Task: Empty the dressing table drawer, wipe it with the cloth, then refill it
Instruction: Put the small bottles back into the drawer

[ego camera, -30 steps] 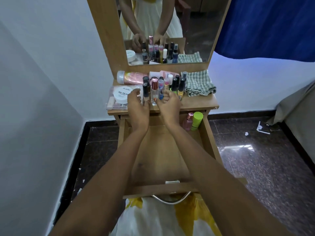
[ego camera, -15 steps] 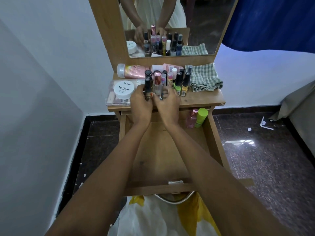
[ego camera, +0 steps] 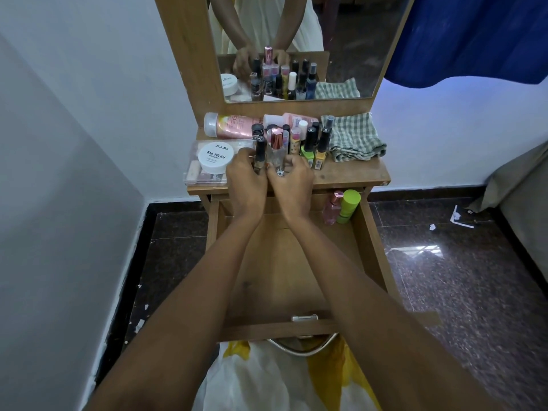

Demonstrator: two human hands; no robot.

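The wooden drawer (ego camera: 370, 250) stands pulled out below the dressing table top (ego camera: 353, 173). Its floor is mostly bare, with a pink bottle (ego camera: 331, 207) and a green bottle (ego camera: 349, 204) in its far right corner. Several small cosmetic bottles (ego camera: 311, 140) stand clustered on the top. My left hand (ego camera: 246, 180) grips a slim black-capped gold tube (ego camera: 260, 152) at the front of the cluster. My right hand (ego camera: 292, 180) curls round a clear bottle with a rose-gold cap (ego camera: 276, 146). A green checked cloth (ego camera: 354, 137) lies folded at the right of the top.
A white nail polish remover tub (ego camera: 216, 157) sits on a clear box (ego camera: 192, 176) at the top's left. Pink tubes (ego camera: 234, 124) lie at the back under the mirror (ego camera: 341, 31). White wall is close on the left, dark tiled floor on the right.
Both hands have closed in from an open reach around the front bottles to gripping them. The camera has tilted slightly, shifting the table lower in view.
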